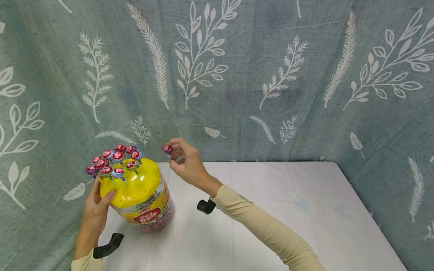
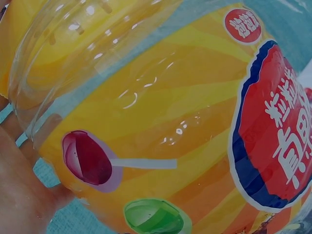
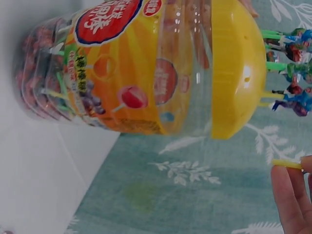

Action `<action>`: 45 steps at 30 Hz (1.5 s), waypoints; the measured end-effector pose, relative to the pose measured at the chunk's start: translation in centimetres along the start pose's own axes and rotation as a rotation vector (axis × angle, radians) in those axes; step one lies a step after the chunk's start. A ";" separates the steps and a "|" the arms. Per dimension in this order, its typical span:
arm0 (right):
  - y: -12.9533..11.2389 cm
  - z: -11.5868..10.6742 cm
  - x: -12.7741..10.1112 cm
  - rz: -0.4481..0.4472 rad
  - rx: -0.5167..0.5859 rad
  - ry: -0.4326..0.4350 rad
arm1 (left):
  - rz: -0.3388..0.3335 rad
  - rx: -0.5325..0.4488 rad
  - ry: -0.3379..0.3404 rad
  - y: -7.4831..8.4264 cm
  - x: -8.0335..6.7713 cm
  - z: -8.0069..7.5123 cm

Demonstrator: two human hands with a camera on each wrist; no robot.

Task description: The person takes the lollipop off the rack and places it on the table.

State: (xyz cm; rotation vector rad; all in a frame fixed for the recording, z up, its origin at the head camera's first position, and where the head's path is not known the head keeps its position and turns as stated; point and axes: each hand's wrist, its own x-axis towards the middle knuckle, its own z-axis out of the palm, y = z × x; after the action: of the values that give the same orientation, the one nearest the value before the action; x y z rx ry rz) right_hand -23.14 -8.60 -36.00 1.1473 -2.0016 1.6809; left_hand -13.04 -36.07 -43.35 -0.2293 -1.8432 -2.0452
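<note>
My left hand [image 1: 96, 210] is closest to me, just left of the big candy jar [image 1: 145, 210]. Its fingers [image 1: 109, 195] curl round the jar's side, and my thumb sits on the yellow lid [image 1: 135, 184]. The left wrist view shows the jar's clear wall [image 2: 146, 122] right against my palm.

The jar stands on the white worktop [image 1: 271, 210]. It has a red label [image 1: 147, 215] on the front. Lots of lollipops [image 1: 115, 160] stick up out of little holes on the far left part of the lid, with red and purple wrappers.

My right hand [image 1: 188, 163] is up in the air, just right of the jar's lid and not touching it. Its fingers pinch one lollipop [image 1: 167, 149] with a red wrapper. The right wrist view shows its yellow stick [image 3: 287, 164] between my fingertips [image 3: 287, 195].

Behind the jar hangs a green cloth [image 1: 237, 75] with white leaves on it.
</note>
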 end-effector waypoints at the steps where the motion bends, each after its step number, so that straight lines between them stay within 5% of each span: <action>1: 0.1 -0.1 -0.1 0.010 0.007 0.003 | 0.001 -0.002 0.000 0.0 0.0 0.0; 17: 1.7 -2.4 -2.1 0.141 -0.022 0.019 | -0.010 -0.002 0.004 0.2 -0.2 -0.1; 24: -0.9 -3.9 -3.0 0.182 -0.030 0.022 | -0.009 -0.005 0.017 0.3 -0.4 -0.2; 33: 4.3 -4.4 -5.0 0.308 -0.052 0.073 | -0.012 0.017 -0.002 0.3 -0.2 0.0; 45: 7.3 -5.7 -7.5 0.491 -0.105 0.116 | -0.011 0.014 -0.004 0.3 -0.1 0.1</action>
State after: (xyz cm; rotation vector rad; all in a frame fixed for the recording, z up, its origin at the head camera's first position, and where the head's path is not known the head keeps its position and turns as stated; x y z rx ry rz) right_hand -25.07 -0.43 -44.43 0.5315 -2.3944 1.7739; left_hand -12.81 -35.97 -43.10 -0.2195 -1.8648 -2.0399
